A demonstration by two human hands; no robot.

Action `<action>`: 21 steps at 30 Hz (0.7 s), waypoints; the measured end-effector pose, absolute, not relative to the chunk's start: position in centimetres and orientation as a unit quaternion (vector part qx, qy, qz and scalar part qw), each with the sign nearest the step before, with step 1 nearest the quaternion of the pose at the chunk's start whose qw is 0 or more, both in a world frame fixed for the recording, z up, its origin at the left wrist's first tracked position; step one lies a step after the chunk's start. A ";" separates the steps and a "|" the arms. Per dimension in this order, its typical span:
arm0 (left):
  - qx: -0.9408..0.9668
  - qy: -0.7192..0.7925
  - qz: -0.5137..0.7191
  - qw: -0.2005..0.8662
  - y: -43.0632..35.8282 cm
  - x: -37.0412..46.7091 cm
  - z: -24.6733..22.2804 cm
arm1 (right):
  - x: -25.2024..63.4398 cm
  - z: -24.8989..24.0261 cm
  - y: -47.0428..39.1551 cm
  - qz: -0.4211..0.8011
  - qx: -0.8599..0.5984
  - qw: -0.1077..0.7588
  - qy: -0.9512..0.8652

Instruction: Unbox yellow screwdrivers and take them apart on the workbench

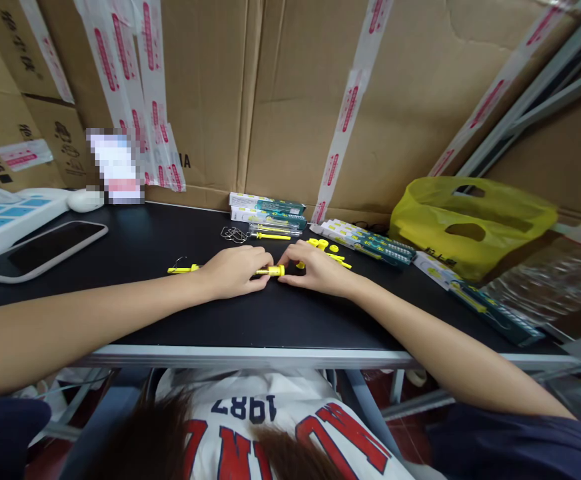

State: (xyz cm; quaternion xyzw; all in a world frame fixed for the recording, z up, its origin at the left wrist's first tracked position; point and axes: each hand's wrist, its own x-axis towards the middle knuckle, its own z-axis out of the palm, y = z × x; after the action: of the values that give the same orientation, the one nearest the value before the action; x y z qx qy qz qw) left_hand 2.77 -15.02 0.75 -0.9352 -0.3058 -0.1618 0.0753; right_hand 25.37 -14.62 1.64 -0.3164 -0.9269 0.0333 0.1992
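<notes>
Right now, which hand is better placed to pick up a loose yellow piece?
Likely the right hand: the yellow pieces lie just beyond it, though it is at the end of the tool. The left hand is farther off, gripping the tool.

Two hands — left hand [235, 272] and right hand [315, 269] — share one yellow tool [276, 271]. Beyond the grip, two boxes [270, 217]; to its right, one bag [435, 227], plus caps [323, 245] too bunched to count; far left, one flat phone [40, 250].
</notes>
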 end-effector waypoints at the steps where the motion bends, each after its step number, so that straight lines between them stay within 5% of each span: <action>1: -0.935 -0.307 -0.163 0.072 -14.9 2.7 0.8 | 25.5 1.6 -14.5 0.034 -0.316 0.201 -0.927; 21: -0.929 -0.322 -0.151 0.103 -14.4 2.5 0.6 | 27.5 3.2 -13.2 0.085 -0.358 0.265 -0.891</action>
State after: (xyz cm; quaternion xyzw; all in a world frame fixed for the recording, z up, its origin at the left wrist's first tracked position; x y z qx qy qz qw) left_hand 2.49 -14.41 0.59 -0.9289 -0.3220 -0.1510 0.1031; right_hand 27.47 -13.20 3.18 -0.3582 -0.8913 0.0852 0.2646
